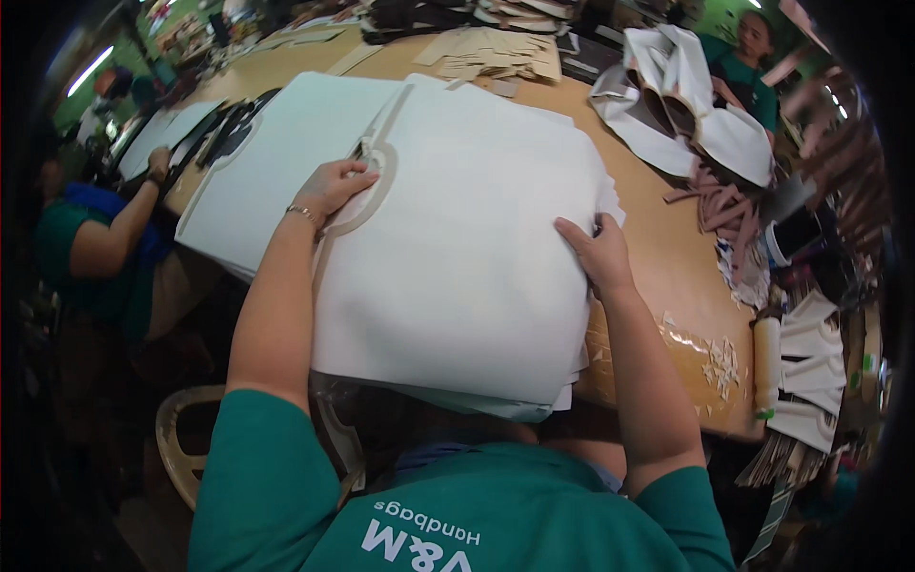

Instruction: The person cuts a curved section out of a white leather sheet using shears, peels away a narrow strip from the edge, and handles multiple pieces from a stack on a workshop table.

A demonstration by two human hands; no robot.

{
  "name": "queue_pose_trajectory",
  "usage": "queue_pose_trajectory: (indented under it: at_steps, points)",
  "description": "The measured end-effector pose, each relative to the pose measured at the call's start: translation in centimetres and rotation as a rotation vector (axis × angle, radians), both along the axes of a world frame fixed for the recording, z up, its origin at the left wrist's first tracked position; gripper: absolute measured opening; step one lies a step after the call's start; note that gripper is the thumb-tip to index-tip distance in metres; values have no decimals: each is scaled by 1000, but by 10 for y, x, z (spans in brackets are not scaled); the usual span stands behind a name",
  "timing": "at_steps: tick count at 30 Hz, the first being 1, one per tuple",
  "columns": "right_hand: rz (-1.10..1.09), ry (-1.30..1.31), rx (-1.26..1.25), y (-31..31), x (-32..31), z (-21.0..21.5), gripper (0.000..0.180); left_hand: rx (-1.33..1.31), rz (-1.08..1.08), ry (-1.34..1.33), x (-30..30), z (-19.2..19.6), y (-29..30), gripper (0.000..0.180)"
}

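Observation:
A large white panel (467,257), smooth like sheet leather or vinyl, lies on a stack of similar panels and overhangs the table's near edge. A beige curved strip (384,181) runs along its left side and bends round a cut-out. My left hand (334,188) is closed at that cut-out, pinching the panel's left edge by the strip; some fingertips are hidden. At the right edge, my right hand (602,250) grips the panel with its thumb on top and its fingers partly out of sight. Left of it lies another stack of white panels (272,133), edged in beige.
Beige cut pieces (500,52) lie across the tan table (658,257). White folded material (667,95) and dusty-pink strips (726,212) are at the right, with scraps (724,367) nearer me. Co-workers are at the left (105,238) and far right (753,67). A chair (176,439) stands at lower left.

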State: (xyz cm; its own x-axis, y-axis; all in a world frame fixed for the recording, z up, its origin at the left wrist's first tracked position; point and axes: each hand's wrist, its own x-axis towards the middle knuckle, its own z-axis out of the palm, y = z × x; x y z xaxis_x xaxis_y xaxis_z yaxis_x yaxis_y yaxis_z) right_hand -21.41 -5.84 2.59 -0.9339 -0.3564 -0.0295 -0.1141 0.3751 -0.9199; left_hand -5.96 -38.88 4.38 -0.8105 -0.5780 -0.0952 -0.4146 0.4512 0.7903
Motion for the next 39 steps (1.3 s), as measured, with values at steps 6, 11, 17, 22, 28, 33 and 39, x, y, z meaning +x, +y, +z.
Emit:
queue_pose_trajectory:
  at_steps: [6, 11, 17, 22, 28, 33, 39]
  points:
    - [54, 175, 27, 27, 47, -7, 53, -251, -137, 60, -13, 10, 13, 39]
    - [28, 249, -43, 26, 42, -8, 50, -458, -105, 9, -27, 13, 23, 39]
    - [109, -209, -185, 59, 1, -8, 38, -761, 312, -107, -5, -19, -38, 45]
    - [114, -748, -882, 155, -12, -30, 29, -711, 292, -519, -14, 10, 14, 46]
    - [188, -686, -942, 150, -9, -35, 29, -877, 272, -518, 6, 4, -21, 38]
    - [167, -719, -979, 151, -11, -33, 30, -829, 317, -386, 3, -15, -46, 24]
    - [170, -687, -964, 152, -9, -33, 31, -693, 359, -126, 24, 10, -86, 36]
